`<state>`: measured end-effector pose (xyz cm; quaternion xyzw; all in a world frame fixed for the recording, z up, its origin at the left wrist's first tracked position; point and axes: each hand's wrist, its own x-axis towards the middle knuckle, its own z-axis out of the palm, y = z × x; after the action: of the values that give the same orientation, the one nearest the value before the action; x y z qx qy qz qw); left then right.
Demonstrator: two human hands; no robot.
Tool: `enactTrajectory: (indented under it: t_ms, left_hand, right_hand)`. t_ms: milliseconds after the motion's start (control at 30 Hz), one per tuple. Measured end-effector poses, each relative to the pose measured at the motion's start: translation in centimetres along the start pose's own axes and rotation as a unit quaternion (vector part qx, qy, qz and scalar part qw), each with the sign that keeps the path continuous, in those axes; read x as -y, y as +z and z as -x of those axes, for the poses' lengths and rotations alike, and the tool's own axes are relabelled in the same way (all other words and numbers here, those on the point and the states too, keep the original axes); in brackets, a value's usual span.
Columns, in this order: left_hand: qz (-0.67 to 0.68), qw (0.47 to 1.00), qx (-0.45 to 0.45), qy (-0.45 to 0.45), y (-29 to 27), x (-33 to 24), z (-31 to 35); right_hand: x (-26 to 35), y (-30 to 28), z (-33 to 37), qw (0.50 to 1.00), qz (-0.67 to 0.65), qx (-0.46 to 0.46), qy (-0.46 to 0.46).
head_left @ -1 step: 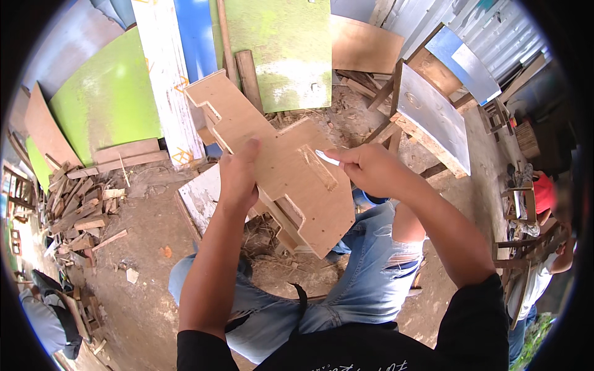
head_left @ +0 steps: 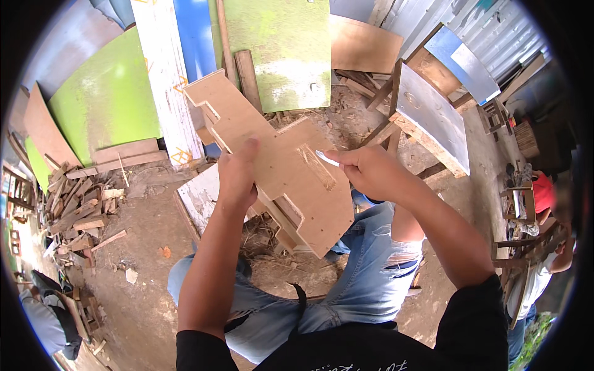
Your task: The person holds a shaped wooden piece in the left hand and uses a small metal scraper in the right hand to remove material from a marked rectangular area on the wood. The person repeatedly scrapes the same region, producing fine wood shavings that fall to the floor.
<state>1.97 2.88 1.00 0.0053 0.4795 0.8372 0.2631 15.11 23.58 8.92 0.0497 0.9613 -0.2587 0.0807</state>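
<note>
A brown plywood assembly (head_left: 260,133) with stepped, notched edges is held tilted above my lap. My left hand (head_left: 238,170) is closed round its left edge, the thumb lying on the flat face. Between the thumb and fingers of my right hand (head_left: 371,168) is a small thin white piece (head_left: 328,158), possibly folded sheet; its kind is unclear. The piece's tip is at the right end of the face, beside a long slot (head_left: 317,167) with rough, pale edges. Small dark dots mark the face around it. Below the left edge, a second layer of the assembly shows.
A pile of wood scraps (head_left: 77,207) lies on the dirt floor at left. Green panels (head_left: 105,99) and a white board (head_left: 164,80) lean at the back. A grey-topped wooden table (head_left: 433,114) stands at right. Other people are at the far right (head_left: 538,278) and lower left (head_left: 46,315).
</note>
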Motion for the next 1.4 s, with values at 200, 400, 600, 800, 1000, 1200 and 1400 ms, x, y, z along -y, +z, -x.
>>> enactTrajectory:
  t_ms: [200,400,600,800,1000,1200,1400]
  left_hand:
    - [0.001,1.000,-0.022,-0.006,0.6,-0.5,-0.5]
    - [-0.007,1.000,-0.012,-0.012,0.7,-0.8,-0.3]
    - [0.002,0.999,-0.024,-0.041,0.6,-1.0,-0.5]
    - [0.001,1.000,-0.008,-0.024,0.5,-0.9,-0.5]
    - [-0.020,1.000,-0.006,-0.013,0.5,-1.0,-0.3]
    - [-0.009,1.000,-0.011,-0.012,0.5,-0.6,-0.5]
    - [0.023,1.000,-0.011,0.009,0.0,-0.1,-0.5]
  right_hand:
    - [2.2,0.5,0.5,0.992,0.111,-0.052,0.035]
    - [3.8,-0.1,0.0,0.984,0.157,0.036,0.075]
    - [1.4,-0.9,-1.8,0.998,0.054,0.040,0.011]
    - [-0.1,-3.0,-1.4,0.926,-0.268,0.160,0.213]
    - [-0.9,-1.4,-0.3,0.939,-0.274,0.109,0.174]
    - [0.0,1.2,-2.6,0.987,-0.124,-0.089,0.057]
    - [1.5,2.7,-4.8,0.991,-0.026,-0.113,0.062]
